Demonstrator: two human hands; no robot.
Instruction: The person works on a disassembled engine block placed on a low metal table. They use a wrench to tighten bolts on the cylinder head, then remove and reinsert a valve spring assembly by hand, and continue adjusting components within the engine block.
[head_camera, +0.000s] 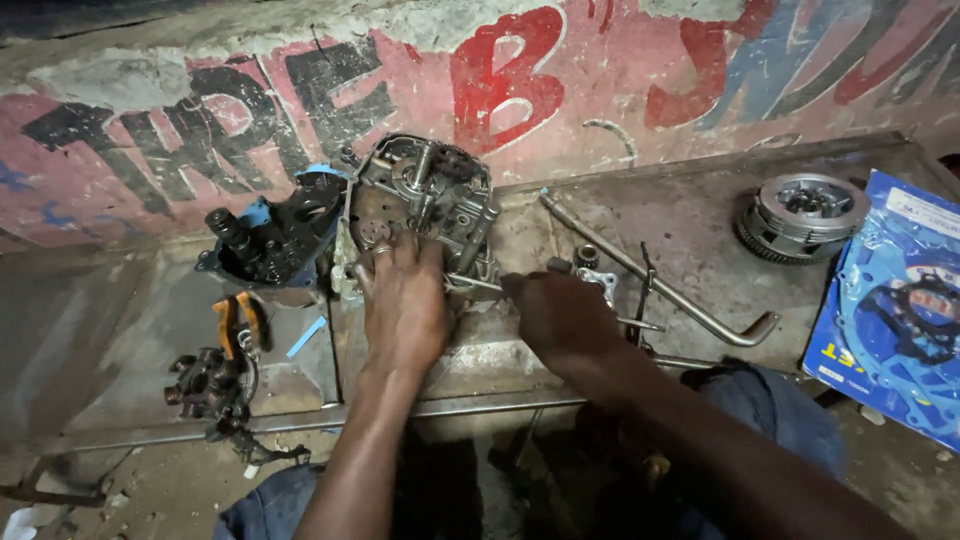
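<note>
A grey metal engine case (425, 195) with gears and shafts showing stands on a metal bench (690, 225) against a painted wall. My left hand (402, 300) lies flat on the near side of the case, fingers spread, a ring on one finger. My right hand (558, 315) is closed around a thin metal tool (478, 285) whose tip reaches into the lower right of the case. What the tool's tip touches is hidden.
A black engine cover (275, 235) sits left of the case. Orange-handled pliers (240, 322) and a small dark metal part (205, 385) lie at the front left. A long bent rod (655, 280), a clutch assembly (800, 215) and a blue gasket packet (895, 300) are on the right.
</note>
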